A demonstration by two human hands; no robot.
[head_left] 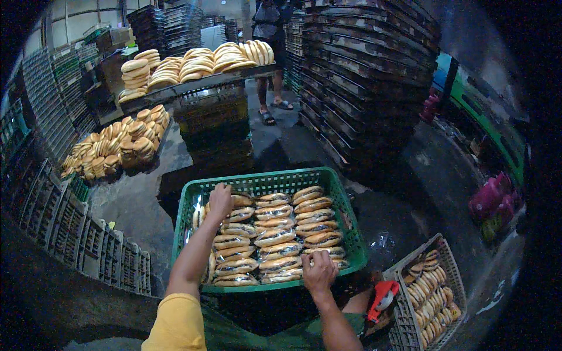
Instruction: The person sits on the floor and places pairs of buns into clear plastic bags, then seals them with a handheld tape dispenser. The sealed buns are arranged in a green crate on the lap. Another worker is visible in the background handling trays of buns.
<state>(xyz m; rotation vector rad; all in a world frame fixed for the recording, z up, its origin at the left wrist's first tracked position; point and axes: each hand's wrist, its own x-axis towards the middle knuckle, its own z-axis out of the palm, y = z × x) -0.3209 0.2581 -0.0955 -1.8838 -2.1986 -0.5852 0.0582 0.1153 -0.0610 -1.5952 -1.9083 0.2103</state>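
A green plastic crate [257,182] stands before me, holding three columns of oval browned buns [275,236] in clear plastic wrap, set on edge. More wrapped buns stand along its left wall. My left hand [220,202] reaches into the far left corner, its fingers closed at a wrapped bun [241,200]; the fingertips are partly hidden. At the near right corner, my right hand [320,272] has its fingers curled over the nearest wrapped bun of the right column.
Flat buns [196,63] lie on a tray [199,89] atop stacked crates. More buns [120,140] are heaped at the left. A grey crate of buns [430,292] and a red tape dispenser [381,298] sit at my right. Tall tray stacks [363,76] and a standing person [272,64] are beyond.
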